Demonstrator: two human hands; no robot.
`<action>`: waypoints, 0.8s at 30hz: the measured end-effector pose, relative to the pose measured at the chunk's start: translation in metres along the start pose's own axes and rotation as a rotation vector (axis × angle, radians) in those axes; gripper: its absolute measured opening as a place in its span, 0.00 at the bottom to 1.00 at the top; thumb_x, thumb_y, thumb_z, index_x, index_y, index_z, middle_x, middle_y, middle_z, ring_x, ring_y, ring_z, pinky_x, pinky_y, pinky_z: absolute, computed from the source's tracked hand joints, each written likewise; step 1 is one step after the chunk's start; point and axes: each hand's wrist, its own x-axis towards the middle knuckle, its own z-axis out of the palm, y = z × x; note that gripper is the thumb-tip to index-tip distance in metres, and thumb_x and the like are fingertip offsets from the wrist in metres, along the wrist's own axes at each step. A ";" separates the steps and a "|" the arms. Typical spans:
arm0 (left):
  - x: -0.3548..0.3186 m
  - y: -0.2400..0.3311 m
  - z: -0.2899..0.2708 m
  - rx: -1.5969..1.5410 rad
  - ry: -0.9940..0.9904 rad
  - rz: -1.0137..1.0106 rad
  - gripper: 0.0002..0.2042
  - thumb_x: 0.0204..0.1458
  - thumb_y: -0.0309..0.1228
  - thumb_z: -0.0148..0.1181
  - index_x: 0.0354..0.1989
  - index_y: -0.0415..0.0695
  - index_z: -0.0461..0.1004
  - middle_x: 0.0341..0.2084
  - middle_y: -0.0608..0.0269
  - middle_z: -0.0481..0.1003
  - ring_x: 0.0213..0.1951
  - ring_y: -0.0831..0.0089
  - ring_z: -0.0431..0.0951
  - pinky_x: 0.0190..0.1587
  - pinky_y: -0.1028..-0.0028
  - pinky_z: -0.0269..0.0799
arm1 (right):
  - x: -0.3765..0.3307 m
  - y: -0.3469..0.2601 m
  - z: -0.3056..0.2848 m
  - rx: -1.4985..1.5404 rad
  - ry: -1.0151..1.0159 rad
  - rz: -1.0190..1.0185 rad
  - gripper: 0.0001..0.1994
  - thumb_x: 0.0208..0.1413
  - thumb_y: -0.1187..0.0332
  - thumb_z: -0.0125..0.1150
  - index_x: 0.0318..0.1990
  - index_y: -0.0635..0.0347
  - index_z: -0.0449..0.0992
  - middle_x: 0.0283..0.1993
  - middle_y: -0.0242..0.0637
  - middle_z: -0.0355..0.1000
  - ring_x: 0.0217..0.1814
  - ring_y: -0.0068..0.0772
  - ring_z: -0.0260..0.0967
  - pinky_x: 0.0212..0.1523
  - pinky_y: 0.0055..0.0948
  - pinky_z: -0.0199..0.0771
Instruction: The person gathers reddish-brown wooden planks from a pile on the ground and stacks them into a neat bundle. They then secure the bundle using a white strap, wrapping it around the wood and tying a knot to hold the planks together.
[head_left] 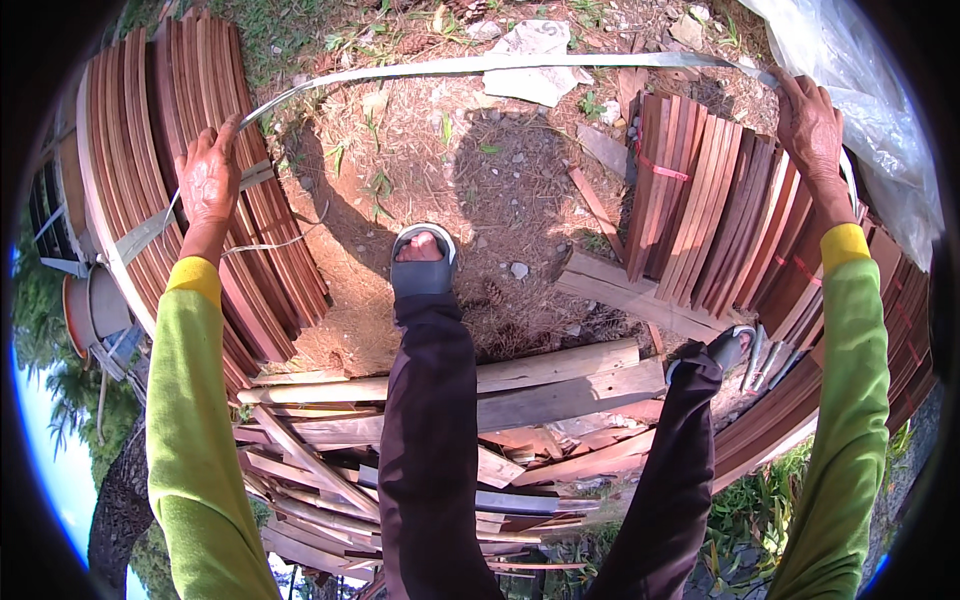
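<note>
A pale flat strap [430,68] stretches across the far side of the ground between my two hands, bowing slightly away from me. My left hand [210,182] is closed on its left end, above a tall stack of reddish-brown boards [185,90]. A similar pale band [145,235] lies across that stack, and a thin loose strand [275,246] trails from it. My right hand [810,125] pinches the strap at the far right, over bundles of reddish boards [690,215]. More strap hangs down behind the right wrist.
Clear plastic sheeting [860,70] covers the far right. A crumpled white sheet [530,65] lies beyond the strap. Loose planks [570,395] form an uneven pile around my legs. One sandalled foot [424,255] stands on dirt; the other is beside metal rods [765,365].
</note>
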 end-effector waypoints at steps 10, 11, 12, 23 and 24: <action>0.006 0.025 0.012 0.026 0.095 0.025 0.30 0.53 0.32 0.52 0.67 0.52 0.54 0.59 0.55 0.63 0.63 0.54 0.59 0.62 0.49 0.51 | 0.010 0.010 0.042 -0.078 0.040 -0.040 0.19 0.59 0.71 0.43 0.57 0.44 0.69 0.57 0.33 0.69 0.61 0.39 0.63 0.61 0.53 0.57; 0.002 0.028 0.005 -0.001 0.176 0.032 0.31 0.53 0.33 0.53 0.67 0.52 0.53 0.61 0.55 0.60 0.64 0.52 0.56 0.64 0.48 0.49 | 0.009 -0.003 0.043 -0.054 0.145 -0.006 0.19 0.58 0.72 0.44 0.56 0.46 0.69 0.57 0.35 0.69 0.61 0.41 0.64 0.61 0.51 0.59; -0.001 0.048 -0.011 -0.093 0.257 0.037 0.33 0.51 0.35 0.55 0.67 0.52 0.52 0.62 0.55 0.57 0.65 0.52 0.54 0.64 0.46 0.48 | 0.007 -0.009 0.028 -0.021 0.073 0.073 0.20 0.55 0.72 0.46 0.56 0.53 0.68 0.56 0.45 0.68 0.60 0.47 0.63 0.62 0.49 0.58; -0.116 0.407 -0.157 -1.569 -0.168 -0.004 0.21 0.55 0.39 0.60 0.52 0.40 0.68 0.39 0.55 0.74 0.41 0.67 0.75 0.42 0.68 0.72 | -0.197 -0.093 -0.012 0.823 0.123 0.691 0.15 0.55 0.80 0.47 0.50 0.67 0.67 0.47 0.50 0.69 0.52 0.49 0.68 0.55 0.39 0.65; -0.120 0.437 -0.172 -1.606 -0.179 -0.030 0.23 0.54 0.40 0.61 0.53 0.40 0.67 0.39 0.54 0.74 0.41 0.66 0.75 0.42 0.68 0.72 | -0.215 -0.101 -0.008 0.838 0.113 0.726 0.15 0.55 0.80 0.47 0.51 0.67 0.67 0.48 0.50 0.69 0.52 0.50 0.67 0.56 0.39 0.65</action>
